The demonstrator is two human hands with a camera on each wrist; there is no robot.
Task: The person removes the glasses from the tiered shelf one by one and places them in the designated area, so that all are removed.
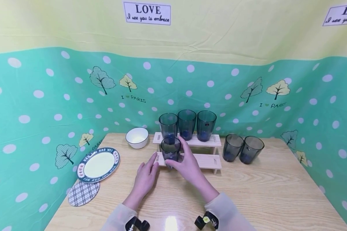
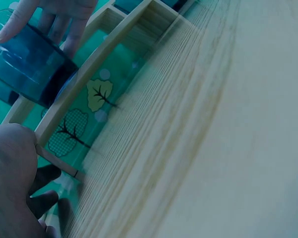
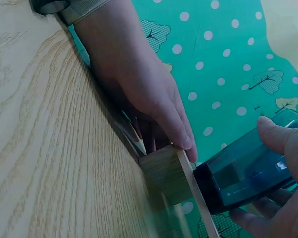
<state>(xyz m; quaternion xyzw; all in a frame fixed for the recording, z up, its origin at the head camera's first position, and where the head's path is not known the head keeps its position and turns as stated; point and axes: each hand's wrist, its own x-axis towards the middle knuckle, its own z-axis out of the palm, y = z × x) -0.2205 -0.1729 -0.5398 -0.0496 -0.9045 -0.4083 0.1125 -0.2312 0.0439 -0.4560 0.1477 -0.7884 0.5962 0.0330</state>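
My right hand (image 1: 189,165) holds a dark tinted glass (image 1: 171,148) from the right side, thumb in front and fingers round the back. The glass stands upright at the left part of the lower tier of a wooden two-tier rack (image 1: 203,160), its base right at the board in the right wrist view. My left hand (image 3: 144,99) grips the left end of that lower board, thumb and forefinger at the edge and the other fingers curled below. Three matching glasses (image 1: 186,125) stand in a row on the upper tier.
Two more dark glasses (image 1: 232,147) stand side by side on the table right of the rack. A white bowl (image 1: 137,138) sits left of it. Further left, a green-rimmed plate (image 1: 101,164) overlaps a checked round mat (image 1: 84,194). A patterned cloth (image 1: 173,86) hangs behind the table.
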